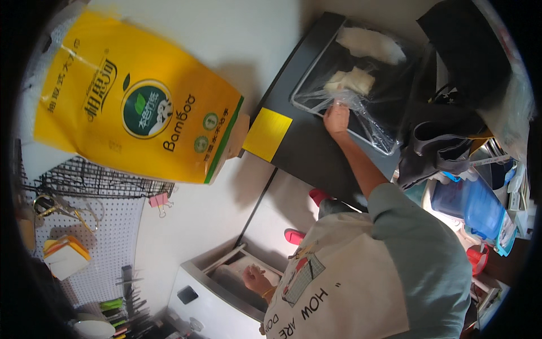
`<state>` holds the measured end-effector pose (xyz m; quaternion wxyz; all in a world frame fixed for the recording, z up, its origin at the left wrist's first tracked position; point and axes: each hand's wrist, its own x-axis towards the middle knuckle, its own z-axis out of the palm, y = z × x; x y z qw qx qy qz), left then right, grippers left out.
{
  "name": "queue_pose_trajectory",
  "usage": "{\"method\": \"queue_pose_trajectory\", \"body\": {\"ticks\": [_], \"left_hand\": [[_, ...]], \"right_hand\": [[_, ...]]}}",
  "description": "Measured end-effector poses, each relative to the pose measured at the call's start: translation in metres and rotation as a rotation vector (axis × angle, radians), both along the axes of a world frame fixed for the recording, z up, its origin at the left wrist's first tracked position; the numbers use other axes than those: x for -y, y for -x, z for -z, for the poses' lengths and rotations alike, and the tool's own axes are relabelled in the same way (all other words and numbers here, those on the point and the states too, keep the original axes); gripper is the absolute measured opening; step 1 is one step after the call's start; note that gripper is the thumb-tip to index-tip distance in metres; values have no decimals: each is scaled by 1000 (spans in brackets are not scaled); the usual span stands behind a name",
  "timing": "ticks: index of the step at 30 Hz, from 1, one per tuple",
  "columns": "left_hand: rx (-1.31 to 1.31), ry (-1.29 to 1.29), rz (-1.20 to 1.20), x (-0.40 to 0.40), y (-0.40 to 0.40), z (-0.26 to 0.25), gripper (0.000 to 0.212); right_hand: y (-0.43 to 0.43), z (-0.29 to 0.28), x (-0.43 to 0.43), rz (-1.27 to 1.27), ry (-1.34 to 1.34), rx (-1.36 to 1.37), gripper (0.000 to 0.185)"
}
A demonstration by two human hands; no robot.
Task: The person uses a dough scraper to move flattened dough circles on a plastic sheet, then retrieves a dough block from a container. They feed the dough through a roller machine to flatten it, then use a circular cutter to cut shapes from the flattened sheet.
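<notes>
My right hand (337,117) reaches to the near edge of a dark tray (309,89) with a pale rim. Clear plastic film (367,111) lies over the tray and bunches around my fingers. The fingertips are partly hidden by the film, close to a folded pale piece, perhaps dough (355,81). A second flat pale piece (372,44) lies at the tray's far end. My left hand (255,280) is above an open drawer (228,275), fingers curled around a small pale piece (256,268). Inside the drawer sits something whitish, partly covered by the hand.
A yellow tissue pack (186,101) hangs large at the left, close to the camera. A yellow paper square (267,134) lies on the dark tabletop (305,144). Scissors (63,207) hang on a white pegboard (114,237). Dark fabric (440,144) and blue containers (478,207) crowd the right.
</notes>
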<state>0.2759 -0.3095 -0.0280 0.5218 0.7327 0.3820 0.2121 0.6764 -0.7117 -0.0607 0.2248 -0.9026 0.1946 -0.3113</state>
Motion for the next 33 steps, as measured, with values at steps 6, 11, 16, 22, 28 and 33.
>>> {"method": "queue_pose_trajectory", "body": {"ticks": [6,11,16,22,28,33], "left_hand": [[18,0,59,-1,-15,-2,15],[-16,9,50,-24,-1,8,20],[-53,-56,12,-24,4,37,21],[-92,-114,53,6,-44,-4,20],[-24,84,208,13,-77,-4,20],[-72,377,458,67,-144,-40,19]], "right_hand": [[-63,-11,12,215,-40,-211,92],[-95,-2,8,429,78,-429,94],[-96,-8,4,403,-249,-172,82],[-93,22,53,263,-118,184,20],[-7,57,47,-110,-1430,445,12],[114,-55,-15,-4,-1640,-79,32]]}}
